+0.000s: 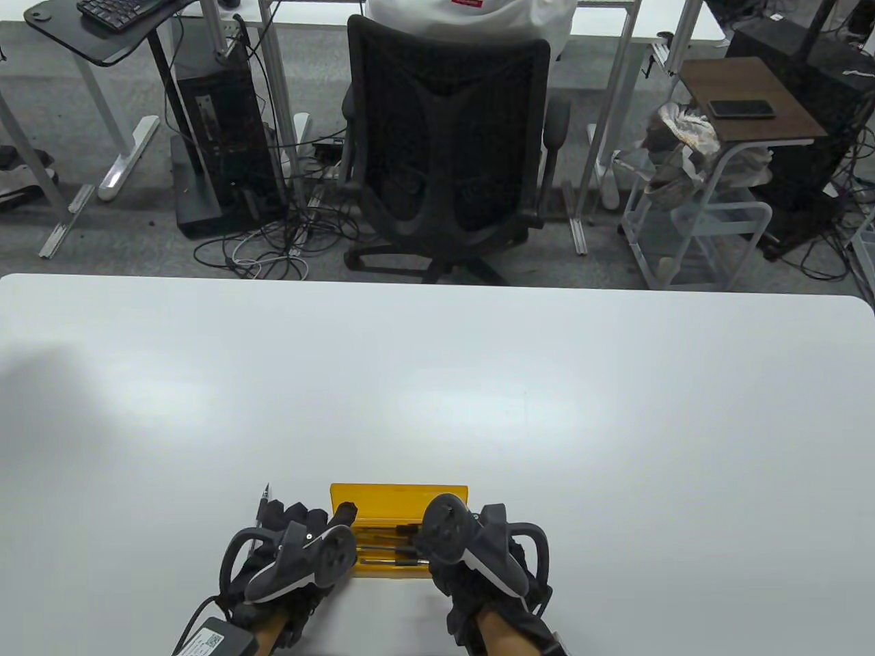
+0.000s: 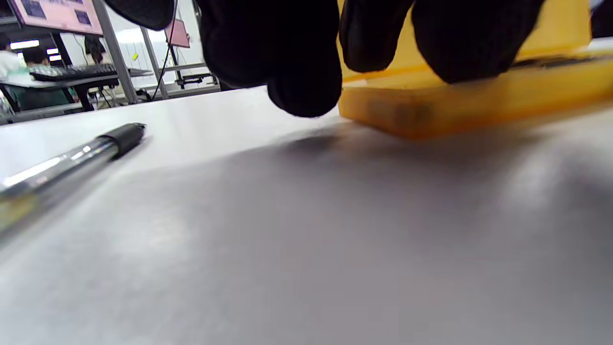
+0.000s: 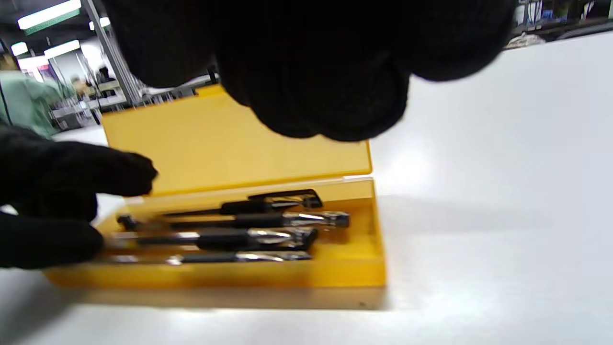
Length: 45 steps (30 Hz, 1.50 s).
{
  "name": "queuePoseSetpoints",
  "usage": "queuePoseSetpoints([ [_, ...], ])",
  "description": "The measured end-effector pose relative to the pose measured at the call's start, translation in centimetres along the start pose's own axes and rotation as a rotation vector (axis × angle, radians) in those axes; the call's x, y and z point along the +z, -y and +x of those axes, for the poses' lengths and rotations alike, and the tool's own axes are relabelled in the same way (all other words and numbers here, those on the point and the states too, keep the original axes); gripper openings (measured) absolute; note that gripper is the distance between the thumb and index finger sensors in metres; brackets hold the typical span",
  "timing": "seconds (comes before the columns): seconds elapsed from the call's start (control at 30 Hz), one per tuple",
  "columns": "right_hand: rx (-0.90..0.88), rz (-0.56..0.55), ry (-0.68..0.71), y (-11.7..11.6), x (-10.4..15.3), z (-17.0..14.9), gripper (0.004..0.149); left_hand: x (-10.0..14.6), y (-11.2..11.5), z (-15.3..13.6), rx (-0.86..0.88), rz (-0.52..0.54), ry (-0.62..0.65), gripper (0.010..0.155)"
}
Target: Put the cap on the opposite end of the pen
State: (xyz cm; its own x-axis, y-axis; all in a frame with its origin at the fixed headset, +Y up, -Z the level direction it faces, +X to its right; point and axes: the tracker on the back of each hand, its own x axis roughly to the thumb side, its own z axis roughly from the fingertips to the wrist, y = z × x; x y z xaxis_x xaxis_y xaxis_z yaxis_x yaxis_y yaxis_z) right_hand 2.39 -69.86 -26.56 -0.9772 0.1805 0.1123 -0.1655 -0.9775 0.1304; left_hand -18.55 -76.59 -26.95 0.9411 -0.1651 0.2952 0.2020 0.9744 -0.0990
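My left hand sits low at the near edge of the white surface, its black-gloved fingers hanging loosely curled with nothing between them; from the left wrist view their tips hover just above the surface, at the left end of the open yellow plastic case. The clear-barrelled pen with a black end lies flat on the surface just outside my left fingers, apart from them and touching neither hand; in the table view only its thin dark upper part shows beyond my knuckles. My right hand hovers over the right part of the case, its fingers bunched together above the tray, and I cannot tell whether they touch anything. Below and beyond those fingers the case stands with its lid raised behind the tray, and several black-and-silver pens lie side by side lengthwise inside it. My left fingertips show at the tray's left end in the right wrist view, close against the case rim.
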Motion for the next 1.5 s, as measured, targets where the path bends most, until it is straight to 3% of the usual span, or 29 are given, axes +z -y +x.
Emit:
queuePoseSetpoints([
  [0.2, 0.249, 0.117, 0.018, -2.8, -2.0, 1.8, 0.045, -0.3, 0.3, -0.4, 0.088, -0.054, -0.012, 0.071],
  [0.37, 0.352, 0.109, 0.054, -5.1, -2.4, 2.6, 0.049, -0.2, 0.3, -0.6, 0.110, -0.043, -0.018, 0.073],
  [0.5, 0.343, 0.105, 0.090, -5.9, -2.1, 2.5, 0.054, -0.2, 0.3, -0.5, 0.114, -0.043, -0.019, 0.073],
  [0.8, 0.347, 0.226, 0.080, -6.6, -2.4, 2.4, 0.053, -0.2, 0.3, -0.6, 0.127, -0.046, -0.024, 0.073],
  [1.0, 0.333, -0.002, 0.097, -6.7, -1.7, 2.1, 0.045, -0.2, 0.3, -0.6, 0.137, -0.045, -0.027, 0.073],
  [1.3, 0.278, -0.110, 0.026, -3.9, -1.2, 0.3, 0.043, 0.0, 0.2, -0.7, 0.161, -0.003, -0.026, 0.071],
  [1.5, -0.035, -0.178, -0.008, -0.8, -0.2, -1.4, 0.044, 1.5, -2.5, -2.2, 0.304, 0.145, -0.031, 0.062],
])
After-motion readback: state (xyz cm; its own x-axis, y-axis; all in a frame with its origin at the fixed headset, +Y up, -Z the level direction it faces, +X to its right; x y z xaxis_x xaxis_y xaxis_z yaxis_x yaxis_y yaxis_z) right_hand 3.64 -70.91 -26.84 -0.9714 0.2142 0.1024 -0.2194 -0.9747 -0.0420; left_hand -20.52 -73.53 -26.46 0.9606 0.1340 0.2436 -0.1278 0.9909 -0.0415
